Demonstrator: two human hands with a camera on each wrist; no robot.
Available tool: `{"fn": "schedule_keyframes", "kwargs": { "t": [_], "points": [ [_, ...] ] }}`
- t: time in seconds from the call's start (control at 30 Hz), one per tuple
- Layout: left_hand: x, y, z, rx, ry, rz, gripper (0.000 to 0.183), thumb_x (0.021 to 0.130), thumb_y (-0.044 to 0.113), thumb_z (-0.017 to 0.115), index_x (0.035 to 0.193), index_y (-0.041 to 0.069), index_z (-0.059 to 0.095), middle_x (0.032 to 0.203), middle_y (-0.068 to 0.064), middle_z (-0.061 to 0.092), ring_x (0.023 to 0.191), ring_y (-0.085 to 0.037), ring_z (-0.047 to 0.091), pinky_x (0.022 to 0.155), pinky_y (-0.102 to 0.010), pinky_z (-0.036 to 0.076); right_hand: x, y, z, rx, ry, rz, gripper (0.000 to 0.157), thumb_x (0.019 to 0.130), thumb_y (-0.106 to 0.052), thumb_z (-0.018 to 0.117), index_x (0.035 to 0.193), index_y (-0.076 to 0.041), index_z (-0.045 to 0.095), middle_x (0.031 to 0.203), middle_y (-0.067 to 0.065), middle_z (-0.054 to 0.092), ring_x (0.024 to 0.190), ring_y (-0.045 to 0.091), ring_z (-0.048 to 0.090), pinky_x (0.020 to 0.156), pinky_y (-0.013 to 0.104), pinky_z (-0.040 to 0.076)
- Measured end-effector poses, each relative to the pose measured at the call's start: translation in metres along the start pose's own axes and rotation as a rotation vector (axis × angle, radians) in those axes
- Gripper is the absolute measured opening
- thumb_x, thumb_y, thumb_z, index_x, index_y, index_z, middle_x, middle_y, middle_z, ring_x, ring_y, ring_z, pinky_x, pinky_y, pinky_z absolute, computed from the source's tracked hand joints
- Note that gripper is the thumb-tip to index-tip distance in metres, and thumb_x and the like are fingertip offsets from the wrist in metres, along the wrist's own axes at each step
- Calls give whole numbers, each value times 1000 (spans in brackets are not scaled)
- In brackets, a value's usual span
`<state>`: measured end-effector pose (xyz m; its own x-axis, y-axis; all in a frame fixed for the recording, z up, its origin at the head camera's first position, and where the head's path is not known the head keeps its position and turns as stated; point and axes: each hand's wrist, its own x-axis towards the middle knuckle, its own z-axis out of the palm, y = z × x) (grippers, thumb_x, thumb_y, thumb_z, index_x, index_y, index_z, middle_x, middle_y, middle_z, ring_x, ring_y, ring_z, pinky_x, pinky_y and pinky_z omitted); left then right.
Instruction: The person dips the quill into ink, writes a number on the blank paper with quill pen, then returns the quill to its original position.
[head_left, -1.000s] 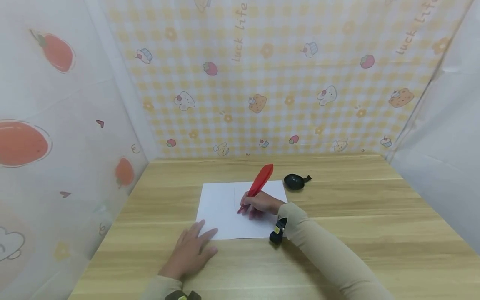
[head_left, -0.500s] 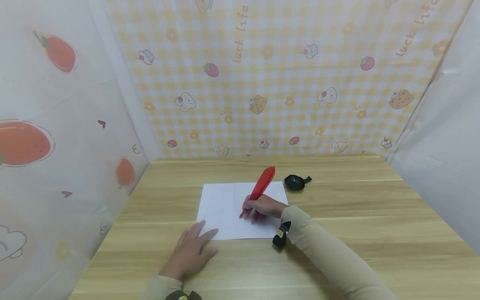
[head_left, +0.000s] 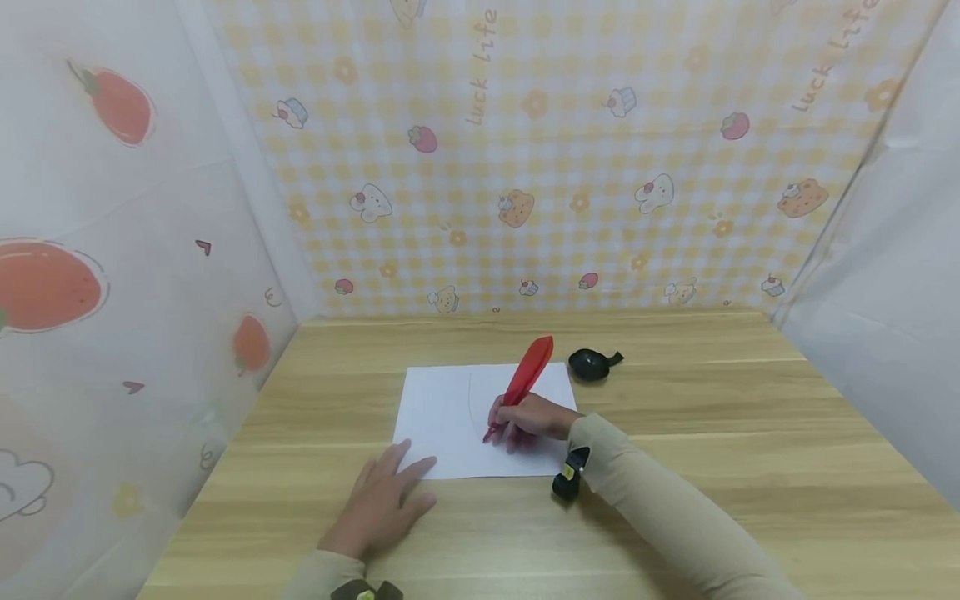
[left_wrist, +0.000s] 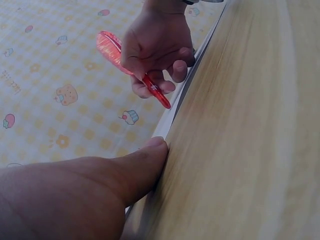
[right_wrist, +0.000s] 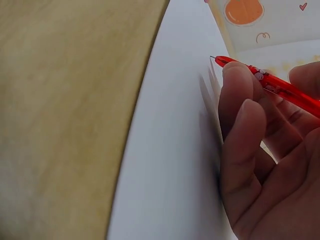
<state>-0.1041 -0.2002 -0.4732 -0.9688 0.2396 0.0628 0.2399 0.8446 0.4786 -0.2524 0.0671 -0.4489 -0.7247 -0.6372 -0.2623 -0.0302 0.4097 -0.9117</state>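
Note:
A sheet of white paper (head_left: 442,417) lies on the wooden table, with a thin curved line drawn down its middle. My right hand (head_left: 531,417) pinches a red feather-topped pen (head_left: 528,371), its tip at the lower end of that line. In the right wrist view the thumb and fingers close round the red barrel (right_wrist: 285,89), the point touching down on the paper (right_wrist: 165,125). My left hand (head_left: 381,504) lies with fingers spread, its fingertips on the paper's near left corner. The left wrist view shows its thumb (left_wrist: 145,160) along the paper's near edge.
A black rounded object with a short tail (head_left: 589,365) sits just beyond the paper's far right corner. The wooden table (head_left: 720,417) reaches back to a yellow checked curtain (head_left: 555,158). White sheeting (head_left: 180,183) hangs at both sides.
My right hand has slid slightly toward me and to the right with the pen, and the drawn line has grown longer and bends rightward. The left hand has stayed in place.

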Motion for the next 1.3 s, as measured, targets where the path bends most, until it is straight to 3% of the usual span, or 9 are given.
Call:
{"fn": "schedule_keyframes", "kwargs": {
  "t": [0.47,1.3],
  "points": [
    [-3,-5,5,10,-5,-1,52,94,53,54,139,26,55,156,-14,28,142,-37,22,114,-59,8,-6,5,-2,5,-65,52,18,92,-15,50,95,-8,66,84,9,72,59,19,65,50,25,49],
    [1,1,-2,-3,-5,7,51,94,49,57,138,24,56,155,-16,29,142,-38,23,114,-60,7,-11,1,-16,-5,-112,63,19,91,-14,49,95,-6,66,84,11,71,60,19,64,50,26,49]
  ]
}}
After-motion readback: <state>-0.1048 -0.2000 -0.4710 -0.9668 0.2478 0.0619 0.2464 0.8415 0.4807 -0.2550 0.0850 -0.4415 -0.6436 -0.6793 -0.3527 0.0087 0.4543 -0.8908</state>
